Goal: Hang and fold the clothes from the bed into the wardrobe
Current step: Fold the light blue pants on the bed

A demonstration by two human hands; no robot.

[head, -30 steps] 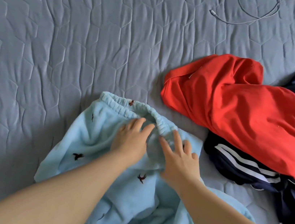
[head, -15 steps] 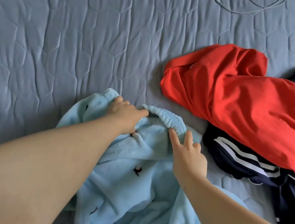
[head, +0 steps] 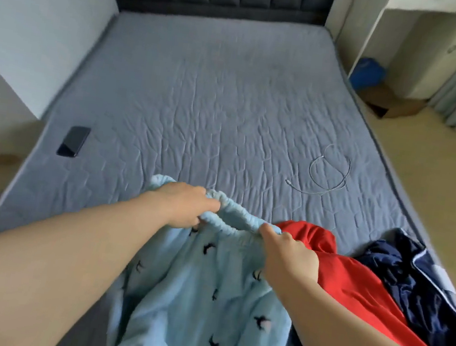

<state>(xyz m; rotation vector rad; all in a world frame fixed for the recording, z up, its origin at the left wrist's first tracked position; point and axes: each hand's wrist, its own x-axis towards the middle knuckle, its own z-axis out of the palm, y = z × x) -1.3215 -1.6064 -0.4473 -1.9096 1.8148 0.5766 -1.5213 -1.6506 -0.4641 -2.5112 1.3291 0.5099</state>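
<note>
Head view: left hand (head: 187,205) and right hand (head: 288,257) each grip the blue trousers (head: 203,301) by the waistband, spread apart — probably so the legs hang straight for folding. They hang at the near edge of the bed (head: 214,112), just beside a red garment (head: 352,281).

Fluffy fleece trousers (head: 203,301), quilted bedcover (head: 214,118)

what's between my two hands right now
Head view: the gathered elastic waistband of the light blue fleece trousers runs between the left hand and right hand.
</note>
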